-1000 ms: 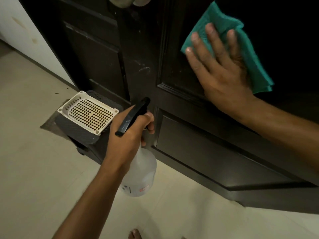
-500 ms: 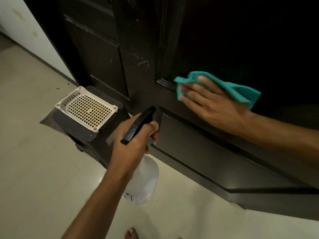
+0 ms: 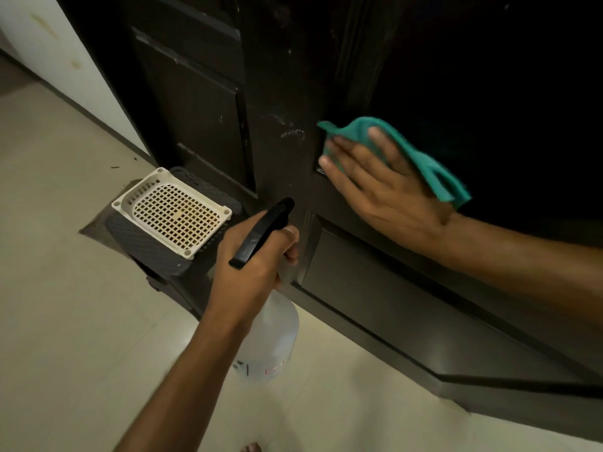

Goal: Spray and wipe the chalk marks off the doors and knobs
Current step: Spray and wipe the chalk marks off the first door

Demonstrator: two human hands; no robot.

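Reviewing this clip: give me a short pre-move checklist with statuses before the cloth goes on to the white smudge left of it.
1. Teal cloth flat under right hand: ok.
2. Cloth touching the dark door: ok.
3. Chalk smudge already wiped: not ok, it shows beside the cloth.
4. Spray bottle gripped in left hand: ok.
5. Liquid left in bottle: cannot tell.
6. Smudge wetted: cannot tell.

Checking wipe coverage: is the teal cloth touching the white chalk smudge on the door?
Apart. The head view shows bare dark door between the teal cloth and the chalk smudge.
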